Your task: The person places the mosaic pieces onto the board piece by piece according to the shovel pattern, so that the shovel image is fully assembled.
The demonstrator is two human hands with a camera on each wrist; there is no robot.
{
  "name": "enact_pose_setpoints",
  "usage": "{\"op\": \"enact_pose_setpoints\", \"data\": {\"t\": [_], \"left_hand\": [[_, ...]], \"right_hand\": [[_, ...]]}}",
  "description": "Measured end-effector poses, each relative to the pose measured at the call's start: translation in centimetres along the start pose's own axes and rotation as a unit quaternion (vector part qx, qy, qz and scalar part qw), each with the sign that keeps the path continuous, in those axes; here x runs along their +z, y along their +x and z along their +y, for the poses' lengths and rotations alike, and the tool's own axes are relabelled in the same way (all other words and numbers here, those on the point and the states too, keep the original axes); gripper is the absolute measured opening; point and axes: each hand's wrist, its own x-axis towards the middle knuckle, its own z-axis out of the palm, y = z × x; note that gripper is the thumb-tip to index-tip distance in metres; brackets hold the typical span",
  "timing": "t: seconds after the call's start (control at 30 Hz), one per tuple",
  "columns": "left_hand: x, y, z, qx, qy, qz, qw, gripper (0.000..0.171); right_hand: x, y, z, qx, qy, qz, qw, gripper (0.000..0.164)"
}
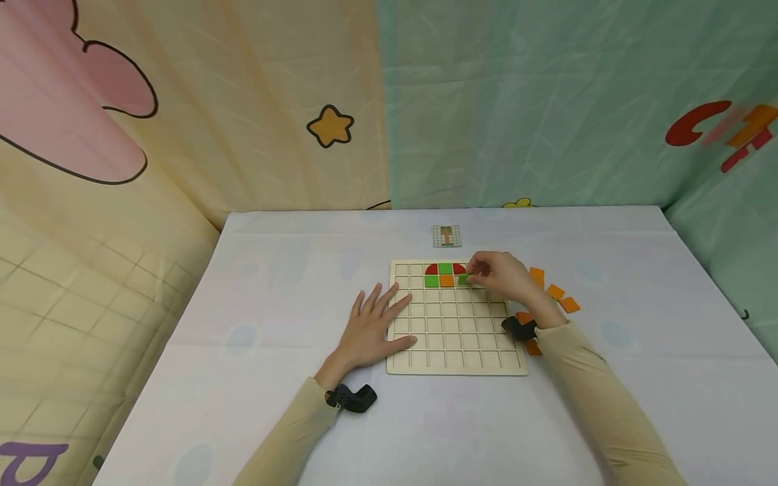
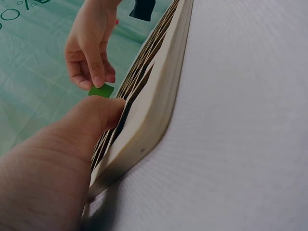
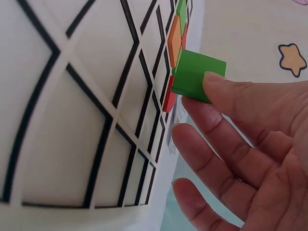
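Observation:
A pale wooden grid board (image 1: 450, 337) lies on the table. My left hand (image 1: 367, 334) rests with spread fingers over its left edge; in the left wrist view the thumb touches the rim. Between thumb and forefinger my right hand (image 1: 501, 275) pinches a green square tile (image 3: 199, 74), held over the board's upper part, right of an orange tile (image 1: 446, 281). Left of that orange tile sits a green tile (image 1: 431, 281). In the top row, another green tile (image 1: 446, 268) lies between two red rounded pieces (image 1: 432, 269). Whether the held tile touches the board I cannot tell.
Several loose orange tiles (image 1: 570, 305) lie right of the board, some partly hidden by the right arm. A small card with a printed grid picture (image 1: 446, 236) lies beyond the board. Patterned curtains (image 1: 516, 101) stand behind the white-covered table (image 1: 273, 270).

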Motion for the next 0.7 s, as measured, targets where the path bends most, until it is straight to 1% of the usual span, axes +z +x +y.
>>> {"op": "enact_pose_setpoints", "data": {"t": [0.53,0.7], "left_hand": [[0.03,0.00,-0.05,0.002,0.005,0.002,1.0000,0.077],[0.08,-0.02,-0.10,0.005,0.003,0.006,1.0000,0.077]], "right_hand": [[0.58,0.50,-0.10,0.009,-0.010,-0.017,1.000,0.006],[0.65,0.66,-0.07,0.018,-0.015,-0.022,0.999,0.006]]}}
